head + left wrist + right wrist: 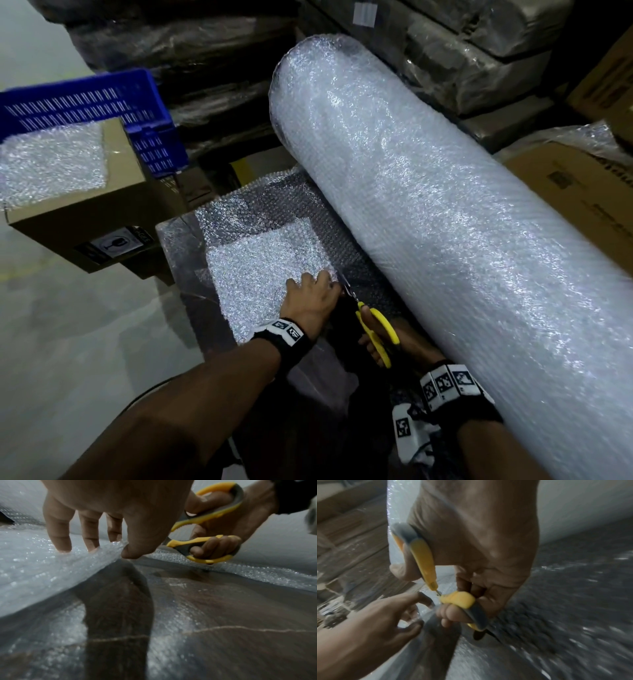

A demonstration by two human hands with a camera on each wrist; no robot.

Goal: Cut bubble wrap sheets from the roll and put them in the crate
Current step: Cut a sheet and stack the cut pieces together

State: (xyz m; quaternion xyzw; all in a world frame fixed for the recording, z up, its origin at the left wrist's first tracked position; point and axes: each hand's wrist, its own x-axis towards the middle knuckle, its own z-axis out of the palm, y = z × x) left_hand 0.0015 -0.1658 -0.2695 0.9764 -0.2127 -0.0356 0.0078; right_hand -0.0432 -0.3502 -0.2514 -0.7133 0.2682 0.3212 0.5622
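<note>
A big bubble wrap roll [428,192] lies diagonally from the top centre to the bottom right. Its unrolled bubble wrap sheet [260,267] spreads left of it over a dark wrapped surface. My left hand [313,294] pinches the sheet's edge [42,572] between thumb and fingers. Just right of it, my right hand [407,346] grips yellow-handled scissors [376,329], fingers through both loops [205,516]. The blades point at the sheet beside my left fingers. The blue crate [102,99] stands at the far left.
Bubble wrap [51,164] lies in front of the crate's wall, over a cardboard box [89,222]; whether it is inside the crate I cannot tell. Dark wrapped stacks [479,51] stand behind the roll. Cardboard boxes [582,212] sit to the right.
</note>
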